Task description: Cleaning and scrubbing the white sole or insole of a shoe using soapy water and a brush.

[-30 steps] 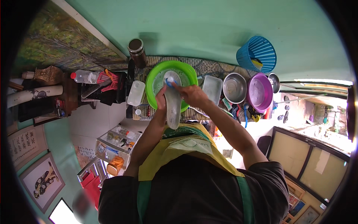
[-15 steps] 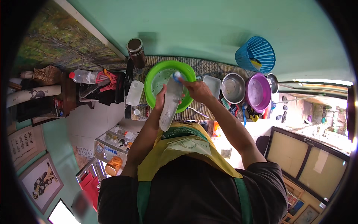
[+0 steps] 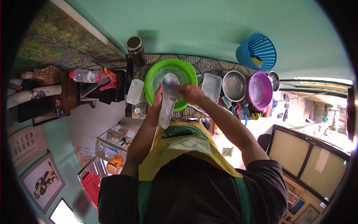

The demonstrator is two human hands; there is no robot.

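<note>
The left hand grips the body of a clear plastic bottle, held tilted over the round green plastic basin on the woven mat. The right hand closes around the bottle's top end. Best to keep the left grip firm and the bottle's mouth over the basin, so spills land inside.
</note>
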